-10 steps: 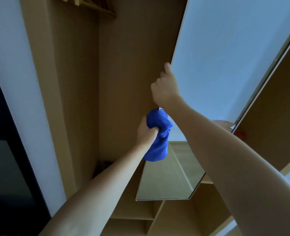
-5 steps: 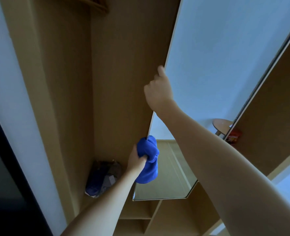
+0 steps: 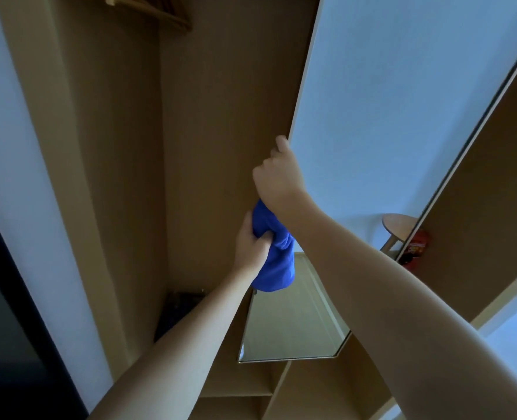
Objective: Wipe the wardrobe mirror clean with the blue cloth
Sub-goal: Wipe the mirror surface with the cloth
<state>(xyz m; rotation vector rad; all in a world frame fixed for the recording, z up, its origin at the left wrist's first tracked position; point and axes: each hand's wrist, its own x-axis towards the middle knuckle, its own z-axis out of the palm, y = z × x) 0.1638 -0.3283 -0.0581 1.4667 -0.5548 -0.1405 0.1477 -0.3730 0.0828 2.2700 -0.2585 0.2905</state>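
The blue cloth [image 3: 273, 256] is bunched into a wad and held against the left edge of the wardrobe mirror [image 3: 387, 122], about halfway up the glass, its loose end hanging down over the pane. The left hand [image 3: 252, 247] grips the cloth, fingers curled tightly round its upper part. Just above it, the right hand [image 3: 278, 174] clasps the mirror's left edge, fingers wrapped behind the panel and the thumb raised along the rim; the right forearm crosses in front of the cloth's upper right. The mirror reflects a pale wall, a round wooden stool [image 3: 398, 227] and the floor. Behind the mirror panel stands the open wooden wardrobe [image 3: 220, 86], with a dark bundle [image 3: 179, 310] at its bottom and wooden hangers [image 3: 148, 7] at the top.
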